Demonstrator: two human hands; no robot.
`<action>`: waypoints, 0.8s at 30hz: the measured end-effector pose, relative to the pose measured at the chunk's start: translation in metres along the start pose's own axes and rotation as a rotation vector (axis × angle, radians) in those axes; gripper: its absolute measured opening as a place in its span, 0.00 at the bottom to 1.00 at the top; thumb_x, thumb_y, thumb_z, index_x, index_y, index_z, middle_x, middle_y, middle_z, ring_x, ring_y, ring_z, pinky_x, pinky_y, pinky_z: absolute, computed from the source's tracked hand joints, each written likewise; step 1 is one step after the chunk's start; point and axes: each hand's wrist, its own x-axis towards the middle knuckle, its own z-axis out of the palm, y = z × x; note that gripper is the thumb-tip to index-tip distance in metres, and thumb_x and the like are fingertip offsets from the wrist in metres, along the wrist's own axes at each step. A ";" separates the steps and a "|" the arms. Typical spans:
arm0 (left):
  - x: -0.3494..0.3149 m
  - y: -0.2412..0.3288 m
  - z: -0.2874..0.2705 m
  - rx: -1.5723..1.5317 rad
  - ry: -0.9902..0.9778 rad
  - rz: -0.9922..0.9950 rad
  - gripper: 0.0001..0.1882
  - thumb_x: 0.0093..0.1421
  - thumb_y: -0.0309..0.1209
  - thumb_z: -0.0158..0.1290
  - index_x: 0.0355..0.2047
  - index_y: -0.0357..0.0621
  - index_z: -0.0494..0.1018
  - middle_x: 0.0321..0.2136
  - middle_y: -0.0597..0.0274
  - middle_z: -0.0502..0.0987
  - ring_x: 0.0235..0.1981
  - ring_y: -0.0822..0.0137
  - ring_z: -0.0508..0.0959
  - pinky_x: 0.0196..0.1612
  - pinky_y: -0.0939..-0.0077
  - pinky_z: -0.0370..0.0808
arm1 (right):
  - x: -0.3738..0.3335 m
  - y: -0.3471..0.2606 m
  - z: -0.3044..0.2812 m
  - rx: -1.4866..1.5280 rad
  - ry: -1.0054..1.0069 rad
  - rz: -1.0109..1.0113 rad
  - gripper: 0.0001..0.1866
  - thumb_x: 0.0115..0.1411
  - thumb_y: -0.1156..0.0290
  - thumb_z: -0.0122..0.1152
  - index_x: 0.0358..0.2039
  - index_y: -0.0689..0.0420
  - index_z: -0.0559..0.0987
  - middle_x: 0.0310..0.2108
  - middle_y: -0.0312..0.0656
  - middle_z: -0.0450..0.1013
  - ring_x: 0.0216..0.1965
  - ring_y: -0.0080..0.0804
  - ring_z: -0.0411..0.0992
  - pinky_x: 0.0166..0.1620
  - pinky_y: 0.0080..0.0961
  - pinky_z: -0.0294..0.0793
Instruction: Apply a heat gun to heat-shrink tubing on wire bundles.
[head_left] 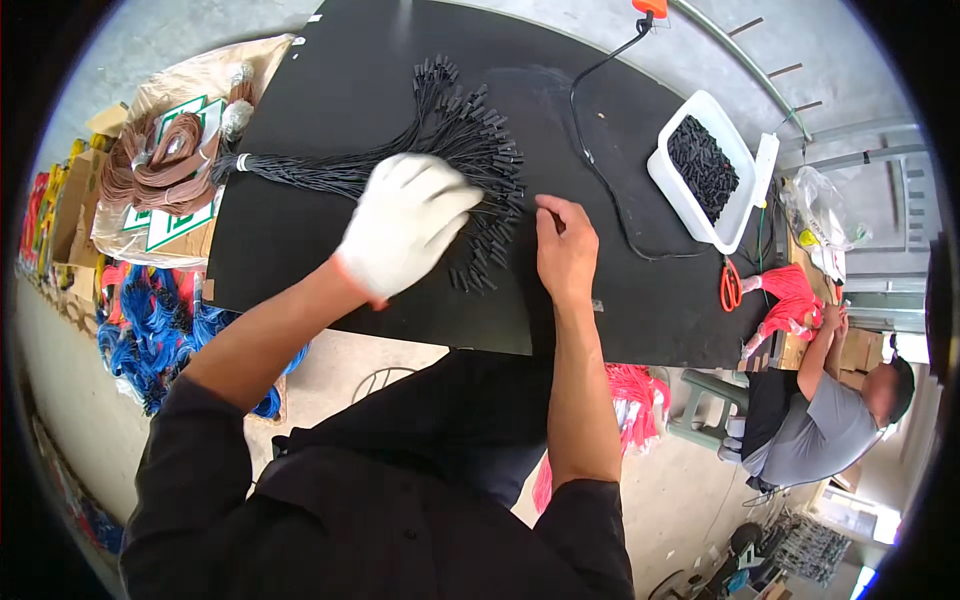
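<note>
A bundle of thin black cables (310,173) lies across the black table (330,70), tied in white near its left end. Its right end fans out into many small black connector ends (500,135). My left hand (408,220), in a white knit glove, is over the fanned part, its fingers loosely bent and apart; cables beneath it are hidden. Just right of the connector ends is my bare right hand (567,250). Its thumb and forefinger come together in a pinch, and whatever may be between them is too small to make out.
A white bin (737,228) of small black pieces stands at the right, near a black cord (607,180) and orange-handled scissors (731,285). Brown cable coils (165,165) lie left of the table, above blue bundles (150,320). A co-worker (825,400) sits at the right.
</note>
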 end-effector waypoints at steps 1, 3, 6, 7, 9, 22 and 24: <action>0.011 -0.006 0.025 -0.036 -0.007 -0.046 0.15 0.55 0.27 0.65 0.44 0.50 0.84 0.43 0.63 0.79 0.49 0.56 0.79 0.57 0.56 0.73 | 0.005 0.001 0.003 -0.006 0.001 0.005 0.11 0.68 0.73 0.63 0.47 0.61 0.87 0.42 0.48 0.83 0.39 0.40 0.81 0.48 0.33 0.79; 0.025 -0.018 0.058 0.026 -0.014 -0.038 0.11 0.55 0.27 0.65 0.39 0.52 0.84 0.41 0.65 0.79 0.48 0.57 0.79 0.56 0.56 0.73 | 0.017 -0.001 0.010 -0.060 -0.018 0.026 0.11 0.67 0.71 0.65 0.46 0.60 0.88 0.42 0.49 0.84 0.40 0.40 0.82 0.48 0.32 0.79; 0.023 -0.025 0.077 -0.013 -0.059 -0.017 0.08 0.54 0.27 0.65 0.35 0.53 0.83 0.39 0.67 0.78 0.48 0.58 0.78 0.57 0.55 0.72 | 0.025 -0.009 0.010 -0.092 -0.121 0.152 0.10 0.65 0.69 0.67 0.43 0.60 0.89 0.42 0.49 0.84 0.40 0.39 0.82 0.48 0.32 0.79; 0.021 -0.027 0.080 -0.012 -0.064 -0.016 0.08 0.54 0.27 0.65 0.35 0.53 0.83 0.39 0.67 0.78 0.48 0.58 0.78 0.57 0.55 0.72 | 0.026 -0.008 0.011 -0.087 -0.121 0.155 0.10 0.65 0.69 0.67 0.43 0.60 0.89 0.42 0.49 0.84 0.40 0.39 0.82 0.48 0.32 0.79; 0.020 -0.026 0.079 -0.025 -0.030 -0.007 0.07 0.52 0.26 0.66 0.32 0.52 0.81 0.38 0.68 0.77 0.48 0.59 0.78 0.56 0.55 0.72 | 0.026 -0.007 0.011 -0.054 -0.118 0.151 0.08 0.62 0.68 0.69 0.38 0.58 0.89 0.37 0.47 0.83 0.38 0.46 0.81 0.46 0.39 0.79; 0.026 -0.028 0.079 -0.224 0.024 -0.036 0.10 0.48 0.19 0.64 0.29 0.46 0.76 0.43 0.64 0.77 0.53 0.54 0.77 0.59 0.53 0.74 | 0.030 -0.008 0.014 -0.059 -0.163 0.142 0.08 0.64 0.71 0.68 0.37 0.63 0.85 0.29 0.42 0.81 0.30 0.30 0.77 0.40 0.30 0.77; 0.025 -0.030 0.083 -0.214 0.032 -0.065 0.10 0.48 0.20 0.65 0.29 0.46 0.77 0.44 0.64 0.77 0.53 0.53 0.77 0.59 0.53 0.74 | 0.029 -0.009 0.013 -0.044 -0.159 0.120 0.08 0.65 0.72 0.67 0.38 0.64 0.84 0.29 0.42 0.80 0.30 0.29 0.76 0.40 0.29 0.77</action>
